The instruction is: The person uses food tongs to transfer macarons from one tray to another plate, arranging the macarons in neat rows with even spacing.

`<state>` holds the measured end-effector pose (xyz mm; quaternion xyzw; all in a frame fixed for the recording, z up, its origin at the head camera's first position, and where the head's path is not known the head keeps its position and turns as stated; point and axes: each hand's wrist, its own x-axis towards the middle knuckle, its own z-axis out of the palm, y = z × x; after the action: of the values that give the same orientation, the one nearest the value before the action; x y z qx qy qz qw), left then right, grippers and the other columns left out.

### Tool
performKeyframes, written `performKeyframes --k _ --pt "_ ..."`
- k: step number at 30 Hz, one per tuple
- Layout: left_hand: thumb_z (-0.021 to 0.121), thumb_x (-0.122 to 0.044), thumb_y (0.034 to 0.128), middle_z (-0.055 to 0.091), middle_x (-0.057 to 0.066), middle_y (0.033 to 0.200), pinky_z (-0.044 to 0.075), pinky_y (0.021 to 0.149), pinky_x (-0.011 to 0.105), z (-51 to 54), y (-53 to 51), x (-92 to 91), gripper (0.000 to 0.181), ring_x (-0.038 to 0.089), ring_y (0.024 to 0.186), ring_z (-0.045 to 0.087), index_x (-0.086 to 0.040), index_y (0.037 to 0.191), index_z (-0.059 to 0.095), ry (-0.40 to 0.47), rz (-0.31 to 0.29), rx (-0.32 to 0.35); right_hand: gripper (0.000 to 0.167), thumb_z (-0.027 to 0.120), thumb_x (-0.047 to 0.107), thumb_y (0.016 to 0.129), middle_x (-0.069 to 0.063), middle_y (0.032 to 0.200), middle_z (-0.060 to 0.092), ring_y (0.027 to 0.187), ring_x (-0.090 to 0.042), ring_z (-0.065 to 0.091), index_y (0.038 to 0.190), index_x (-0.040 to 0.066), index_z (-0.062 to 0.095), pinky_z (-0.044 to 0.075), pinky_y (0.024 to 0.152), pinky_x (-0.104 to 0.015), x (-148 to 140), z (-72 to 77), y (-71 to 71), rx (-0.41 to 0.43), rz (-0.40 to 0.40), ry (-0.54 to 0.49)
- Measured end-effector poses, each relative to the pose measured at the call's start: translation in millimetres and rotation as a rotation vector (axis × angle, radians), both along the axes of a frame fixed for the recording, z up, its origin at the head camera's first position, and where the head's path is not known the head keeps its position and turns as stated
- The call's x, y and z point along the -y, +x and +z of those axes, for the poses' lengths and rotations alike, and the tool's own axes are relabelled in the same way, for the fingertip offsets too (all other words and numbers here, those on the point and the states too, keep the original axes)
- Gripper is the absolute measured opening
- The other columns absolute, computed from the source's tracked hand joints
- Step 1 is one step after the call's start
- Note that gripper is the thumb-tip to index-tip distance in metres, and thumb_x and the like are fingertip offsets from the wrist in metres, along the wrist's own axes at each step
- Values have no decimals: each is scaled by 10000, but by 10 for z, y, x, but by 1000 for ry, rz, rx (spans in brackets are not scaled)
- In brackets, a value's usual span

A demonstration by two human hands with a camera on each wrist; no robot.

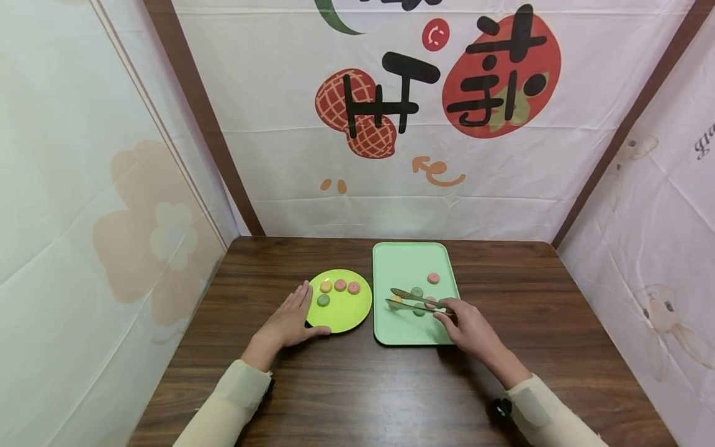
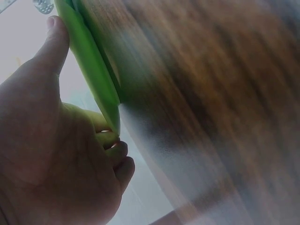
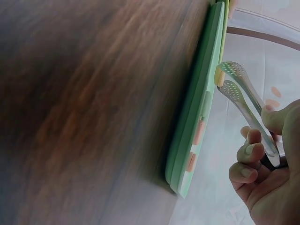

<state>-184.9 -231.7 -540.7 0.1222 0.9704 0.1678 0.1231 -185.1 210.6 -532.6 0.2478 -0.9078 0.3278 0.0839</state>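
While the spread left hand (image 1: 287,320) is touching the round lime plate (image 1: 346,316), its four pastel macarons (image 1: 340,285) apparently done, the right hand (image 1: 472,327) is gripping steel tongs (image 1: 406,294), others (image 1: 433,278) waiting on the rectangular mint tray (image 1: 393,261)

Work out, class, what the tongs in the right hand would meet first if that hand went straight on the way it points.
Probably the yellow disc at the tips of the tongs in the right hand; whether they touch it is unclear.
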Motion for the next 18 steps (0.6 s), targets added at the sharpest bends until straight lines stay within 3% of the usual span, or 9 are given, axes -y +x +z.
performKeyframes --k 8,18 --pt "684 -718 947 50 269 1776 147 1346 533 -7 1 5 1234 402 1652 107 87 1684 109 -4 -5 -12 298 742 175 1042 -38 1121 770 835 -60 692 1309 41 742 592 677 -286 73 5 -18 -15 35 -26" --pt "681 -723 946 46 268 1777 150 1345 536 -20 1 10 1240 403 1652 107 88 1684 101 2 -5 -11 238 773 111 1010 5 1014 748 845 -78 707 1219 3 747 625 725 -328 185 12 -57 -31 48 -43"
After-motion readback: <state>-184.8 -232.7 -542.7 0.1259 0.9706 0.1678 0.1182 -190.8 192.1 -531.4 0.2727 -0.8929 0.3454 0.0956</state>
